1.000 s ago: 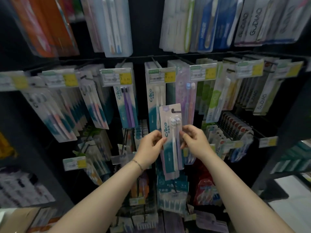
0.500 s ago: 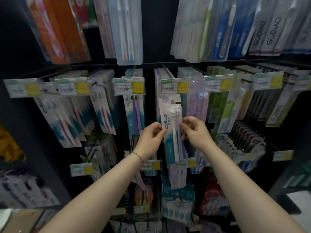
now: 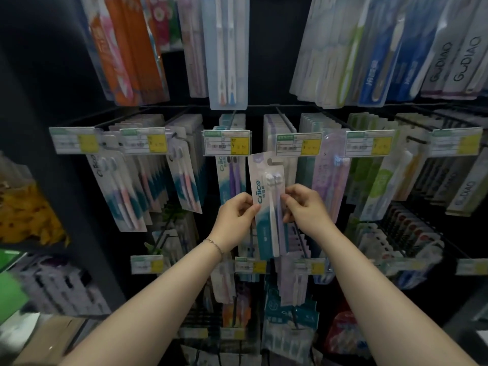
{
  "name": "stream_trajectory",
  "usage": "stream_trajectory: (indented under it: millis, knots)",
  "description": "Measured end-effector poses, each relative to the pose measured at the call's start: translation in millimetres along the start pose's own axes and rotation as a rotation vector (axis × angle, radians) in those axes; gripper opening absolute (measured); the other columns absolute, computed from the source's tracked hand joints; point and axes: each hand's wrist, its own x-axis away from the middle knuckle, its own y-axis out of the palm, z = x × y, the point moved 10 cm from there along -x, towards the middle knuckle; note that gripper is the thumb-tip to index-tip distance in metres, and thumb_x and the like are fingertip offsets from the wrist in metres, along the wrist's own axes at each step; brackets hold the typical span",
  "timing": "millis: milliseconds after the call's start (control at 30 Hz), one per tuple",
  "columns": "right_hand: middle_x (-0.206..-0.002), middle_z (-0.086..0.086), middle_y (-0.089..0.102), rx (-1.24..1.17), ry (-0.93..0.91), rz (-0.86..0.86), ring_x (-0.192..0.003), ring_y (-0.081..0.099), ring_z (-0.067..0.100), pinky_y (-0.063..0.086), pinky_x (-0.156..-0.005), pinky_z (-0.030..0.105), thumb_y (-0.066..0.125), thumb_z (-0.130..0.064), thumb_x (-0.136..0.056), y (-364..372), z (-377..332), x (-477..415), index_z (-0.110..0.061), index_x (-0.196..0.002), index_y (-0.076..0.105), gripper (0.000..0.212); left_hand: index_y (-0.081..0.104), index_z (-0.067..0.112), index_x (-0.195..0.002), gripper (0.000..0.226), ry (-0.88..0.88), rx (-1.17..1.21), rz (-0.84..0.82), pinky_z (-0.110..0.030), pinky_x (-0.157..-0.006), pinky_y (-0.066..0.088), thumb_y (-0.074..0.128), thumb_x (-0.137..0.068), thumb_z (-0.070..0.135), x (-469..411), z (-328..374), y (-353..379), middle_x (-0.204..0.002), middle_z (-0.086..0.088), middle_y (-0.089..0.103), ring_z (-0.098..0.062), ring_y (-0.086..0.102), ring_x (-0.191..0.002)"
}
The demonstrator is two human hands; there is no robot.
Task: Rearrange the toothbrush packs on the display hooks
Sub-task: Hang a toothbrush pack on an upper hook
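Up in front of me stands a tall dark rack point(image 3: 266, 62), full of toothbrush packs that hang on wire hooks point(image 3: 284, 118). It is dim all around, and the sides look blurry, so I cannot tell much about the room. Long packs hang in the top row, orange packs point(image 3: 126, 48) on one side and blue packs point(image 3: 375, 62) on the other. The middle row is where I work. Each hook there has a white and yellow price tag point(image 3: 298, 144) at its tip. Between a pack with purple brushes point(image 3: 232, 178) and a lilac pack point(image 3: 327, 178), I hold up one white and teal pack point(image 3: 265, 228). It is nearly upright, tipped a little, and its top sits just under one price tag. My left hand point(image 3: 235, 217) pinches its left edge and my right hand point(image 3: 303, 207) pinches its right edge, with curled fingers point(image 3: 249, 211). The smallest thing matters most: the hang hole point(image 3: 272, 162) at the top of the pack. I think it is not on a hook yet. To do this well, I should lift the pack a little, line the hole up with the tip of the wire hook behind the tag, and slide it straight back. I should go slowly, or it may bump the tag.
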Motion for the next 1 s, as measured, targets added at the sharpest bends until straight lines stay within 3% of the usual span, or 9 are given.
stream_trajectory:
  millis: [100, 233, 400, 700, 900, 1000]
  knots:
    - [-0.060, -0.008, 0.063, 0.007, -0.013, -0.006, -0.051, 0.058, 0.012, 0.051, -0.056, 0.031, 0.051, -0.014, -0.097, 8.5, -2.5, -4.2, -0.020, -0.087, 0.061, 0.014, 0.064, 0.014, -0.093, 0.011, -0.014, -0.021, 0.013, -0.040, -0.082, 0.057, 0.058, -0.094, 0.023, 0.0, -5.2, -10.6, -0.093, 0.002, 0.071, -0.016, 0.067, -0.088]
    - [-0.061, -0.008, 0.062, 0.008, -0.042, -0.025, -0.049, 0.058, 0.011, 0.050, -0.053, 0.027, 0.052, -0.013, -0.096, 23.9, -11.3, -9.0, -0.023, -0.083, 0.060, 0.018, 0.064, 0.012, -0.092, 0.012, -0.012, -0.039, 0.040, -0.042, -0.084, 0.056, 0.057, -0.095, 0.021, 2.2, -6.4, -27.5, -0.095, 0.001, 0.070, -0.014, 0.067, -0.090]
    - [-0.064, -0.005, 0.061, -0.008, -0.045, -0.065, -0.048, 0.056, 0.009, 0.054, -0.057, 0.033, 0.052, -0.012, -0.096, 56.3, -20.9, -17.6, -0.023, -0.083, 0.059, 0.019, 0.063, 0.009, -0.095, 0.014, -0.032, -0.066, 0.070, -0.047, -0.084, 0.055, 0.056, -0.095, 0.022, 6.4, -15.6, -56.4, -0.095, -0.002, 0.070, -0.017, 0.066, -0.089]
    - [-0.064, -0.008, 0.063, -0.009, -0.063, -0.140, -0.048, 0.056, 0.011, 0.054, -0.060, 0.040, 0.051, -0.012, -0.097, 129.7, -41.3, -31.8, -0.018, -0.084, 0.062, 0.018, 0.064, 0.016, -0.092, 0.009, -0.104, -0.070, 0.174, -0.040, -0.087, 0.055, 0.057, -0.095, 0.021, 14.7, -45.9, -126.2, -0.096, 0.003, 0.071, -0.011, 0.067, -0.091]
    - [-0.067, -0.007, 0.066, -0.001, -0.116, -0.135, -0.046, 0.054, 0.003, 0.046, -0.051, 0.025, 0.054, -0.012, -0.095, 161.4, -58.1, -41.1, -0.020, -0.088, 0.067, 0.017, 0.061, 0.021, -0.087, 0.012, -0.142, -0.097, 0.188, -0.047, -0.083, 0.056, 0.056, -0.096, 0.025, 15.4, -60.7, -158.9, -0.091, 0.002, 0.071, -0.017, 0.067, -0.086]
    - [-0.074, -0.011, 0.067, -0.004, -0.129, -0.119, -0.051, 0.055, -0.007, 0.043, -0.051, 0.015, 0.055, -0.013, -0.095, 169.3, -69.0, -45.3, -0.020, -0.091, 0.069, 0.015, 0.060, 0.021, -0.086, 0.012, -0.174, -0.087, 0.201, -0.042, -0.082, 0.057, 0.055, -0.096, 0.024, 13.3, -65.2, -170.3, -0.090, 0.002, 0.071, -0.016, 0.068, -0.085]
